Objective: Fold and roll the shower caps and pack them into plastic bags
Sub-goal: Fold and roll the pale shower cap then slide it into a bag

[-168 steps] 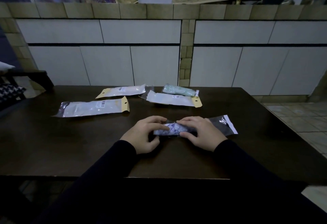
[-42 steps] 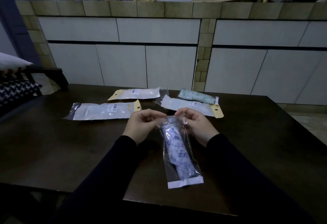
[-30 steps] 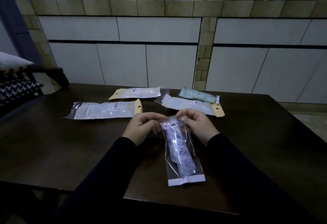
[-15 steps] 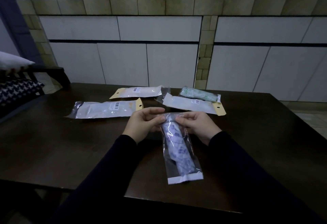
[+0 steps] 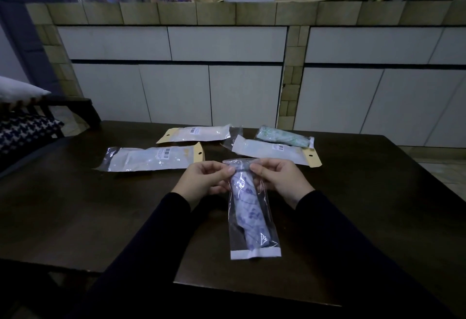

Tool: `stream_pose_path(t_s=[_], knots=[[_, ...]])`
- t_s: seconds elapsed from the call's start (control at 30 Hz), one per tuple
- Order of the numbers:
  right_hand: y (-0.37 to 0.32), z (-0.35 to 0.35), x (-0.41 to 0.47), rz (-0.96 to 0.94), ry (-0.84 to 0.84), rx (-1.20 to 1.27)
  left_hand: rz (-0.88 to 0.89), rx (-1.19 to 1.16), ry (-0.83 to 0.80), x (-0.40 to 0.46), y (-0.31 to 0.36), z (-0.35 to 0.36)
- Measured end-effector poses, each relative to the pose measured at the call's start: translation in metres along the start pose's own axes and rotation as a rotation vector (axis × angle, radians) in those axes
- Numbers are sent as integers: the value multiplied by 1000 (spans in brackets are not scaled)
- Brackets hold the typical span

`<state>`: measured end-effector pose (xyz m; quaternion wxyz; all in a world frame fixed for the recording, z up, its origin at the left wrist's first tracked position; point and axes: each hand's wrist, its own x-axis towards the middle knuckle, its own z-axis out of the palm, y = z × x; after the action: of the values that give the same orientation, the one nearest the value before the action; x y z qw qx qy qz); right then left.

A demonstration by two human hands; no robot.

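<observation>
A clear plastic bag (image 5: 262, 222) with a white strip at its near end lies lengthwise over the dark table (image 5: 75, 212), pointing toward me. Inside it is a rolled white shower cap with a blue print (image 5: 248, 214). My left hand (image 5: 201, 182) pinches the bag's far, open end from the left. My right hand (image 5: 280, 180) pinches the same end from the right. Both hands hold that end up a little above the table.
Three flat white packets with tan header cards lie farther back: one at the left (image 5: 151, 159), one behind it (image 5: 196, 134), one at the right (image 5: 272, 151). A bagged green-print cap (image 5: 283, 137) lies at the back right. A chair with cushions (image 5: 22, 132) stands at the left.
Since 5.6 s ago the bagged cap has turned from lying crosswise to pointing toward me. Over the last second both hands kept working the bag's far end, which now stands a little higher.
</observation>
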<state>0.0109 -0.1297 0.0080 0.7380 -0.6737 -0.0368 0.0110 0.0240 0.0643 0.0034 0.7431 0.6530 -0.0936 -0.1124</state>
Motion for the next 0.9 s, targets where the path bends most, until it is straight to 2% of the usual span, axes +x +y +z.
stream_pose_path(t_s=[0.2,0.37,0.47,0.57,0.63,0.73,0.77,0.83,0.9], knots=[[-1,4,1,46,18,51,71,-50,26,5,-2,-1],[-7,0,-5,136,-58,17,165,-6,24,3,-4,-3],[-11,3,-6,92,-33,19,172,5,10,1,-4,-3],[-13,9,-6,27,30,-4,165,74,68,0,-3,-5],[-17,11,-6,-34,75,-29,210,352,219,1,-3,-12],[-28,17,-6,-121,126,-44,338,1031,558,4,-2,-33],[-31,21,-6,-154,140,-46,333,1209,621,5,-2,-41],[-39,30,-5,-229,160,-60,189,1438,649,9,-3,-58],[-45,41,-3,-315,167,-106,15,1520,622,12,-2,-72]])
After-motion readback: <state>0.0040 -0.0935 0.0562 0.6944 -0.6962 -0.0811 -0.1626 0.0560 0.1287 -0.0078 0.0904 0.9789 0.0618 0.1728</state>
